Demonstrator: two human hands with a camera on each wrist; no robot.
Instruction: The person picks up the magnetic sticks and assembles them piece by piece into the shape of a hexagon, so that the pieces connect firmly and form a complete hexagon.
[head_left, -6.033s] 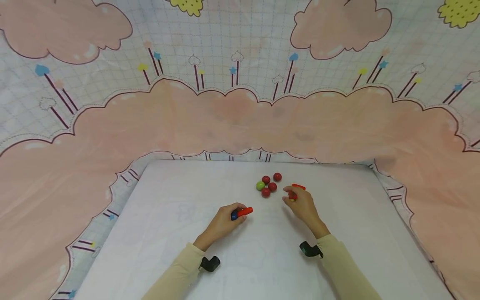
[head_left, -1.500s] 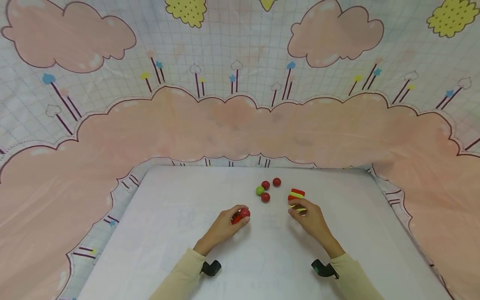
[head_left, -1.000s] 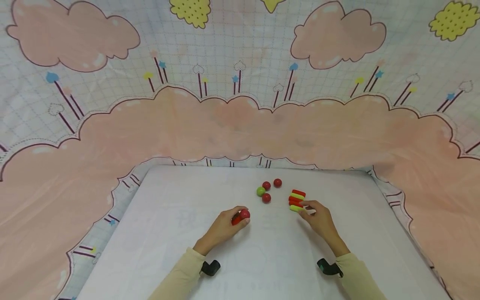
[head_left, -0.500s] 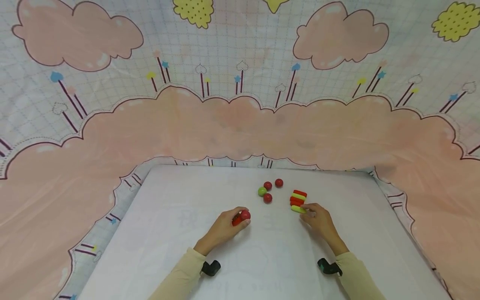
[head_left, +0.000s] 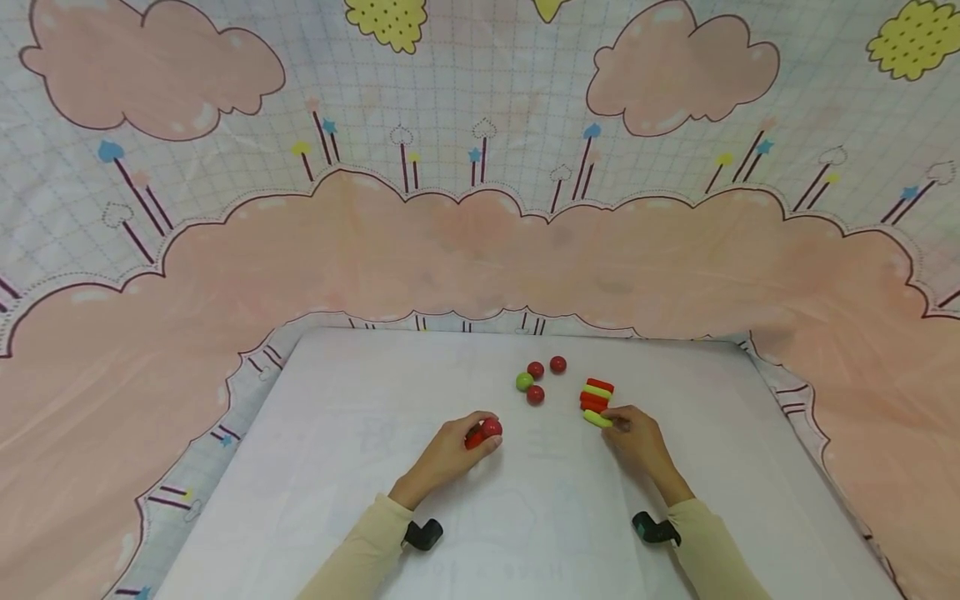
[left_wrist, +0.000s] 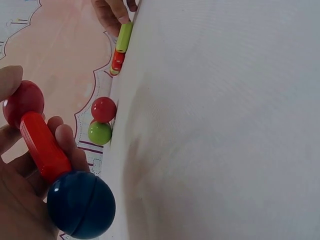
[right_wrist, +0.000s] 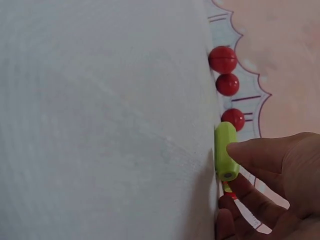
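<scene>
My left hand [head_left: 438, 458] holds a short red magnetic rod [left_wrist: 46, 147] joined end to end with two balls. A red ball [left_wrist: 24, 104] caps one end by the thumb, and a larger dark blue ball [left_wrist: 81, 205] the other; the head view hides the blue one. With thumb and fingers, my right hand [head_left: 637, 442] pinches a yellow-green rod [right_wrist: 226, 150] by its near end. That rod lies slantwise at the near side of a row of red and yellow-green rods [head_left: 597, 392]. The right wrist view shows a round grey spot on its end face.
Left of the rod row, on the white table [head_left: 375, 375], sit a green ball [head_left: 524, 382] and three red balls [head_left: 535, 395]. A patterned cloth [head_left: 480, 258] hangs behind the table's far edge.
Since the oldest frame, a red ball has left the group and joined the left hand's rod. My right hand drew back from over the rods, then took the nearest yellow-green one, now turned slightly askew.
</scene>
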